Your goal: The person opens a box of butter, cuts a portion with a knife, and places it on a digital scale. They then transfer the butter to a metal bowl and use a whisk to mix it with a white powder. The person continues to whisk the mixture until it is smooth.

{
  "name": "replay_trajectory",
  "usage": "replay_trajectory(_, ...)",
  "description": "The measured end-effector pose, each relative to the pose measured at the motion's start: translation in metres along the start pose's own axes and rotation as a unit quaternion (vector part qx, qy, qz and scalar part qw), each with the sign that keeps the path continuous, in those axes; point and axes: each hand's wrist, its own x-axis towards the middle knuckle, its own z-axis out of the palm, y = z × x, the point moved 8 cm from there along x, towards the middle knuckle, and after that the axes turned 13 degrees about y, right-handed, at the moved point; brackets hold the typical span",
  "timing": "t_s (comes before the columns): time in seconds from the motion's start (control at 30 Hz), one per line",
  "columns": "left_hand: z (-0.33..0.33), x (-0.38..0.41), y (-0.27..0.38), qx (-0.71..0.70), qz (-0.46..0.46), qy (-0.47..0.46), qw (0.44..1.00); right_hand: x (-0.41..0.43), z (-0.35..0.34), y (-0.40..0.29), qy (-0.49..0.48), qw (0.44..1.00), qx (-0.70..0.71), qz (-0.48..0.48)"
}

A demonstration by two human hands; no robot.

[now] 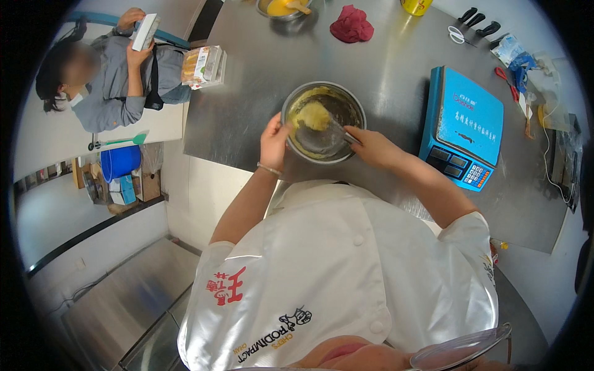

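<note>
A round metal mixing bowl (359, 104) stands on the steel table in front of me, its inner wall smeared with yellow batter. My left hand (274, 139) grips the bowl's left rim, thumb over the edge. In my right hand (377, 147) is the handle of a whisk (341, 130), held from the bowl's right side. The whisk's head lies within the bowl, with a clump of pale yellow batter (314, 116) on it that hides most of its wires.
A blue digital scale (471, 111) sits to the right on the steel table (250, 60). Beyond are a red cloth (351, 24), a metal bowl of yellow liquid (280, 7) and scissors (457, 35). Another person (116, 74) stands at left, holding a white box (146, 32), near stacked food packages (204, 67).
</note>
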Motion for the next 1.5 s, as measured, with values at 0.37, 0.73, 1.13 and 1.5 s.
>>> replay_trajectory(0.37,0.019,0.006,0.027,0.114,0.145,0.078,0.98,-0.002,-0.066,-0.053,-0.034,0.895,-0.422,-0.138)
replay_trajectory(0.73,0.003,0.01,0.006,0.068,0.121,0.101,0.985,-0.017,-0.038,-0.054,-0.044,0.917,-0.375,-0.126)
replay_trajectory(1.13,0.006,0.011,0.004,0.067,0.109,0.098,0.987,-0.014,-0.02,-0.075,-0.044,0.899,-0.412,-0.141)
replay_trajectory(1.5,0.0,0.0,0.031,0.154,0.169,0.109,0.967,-0.037,-0.032,-0.023,-0.057,0.958,-0.271,-0.078)
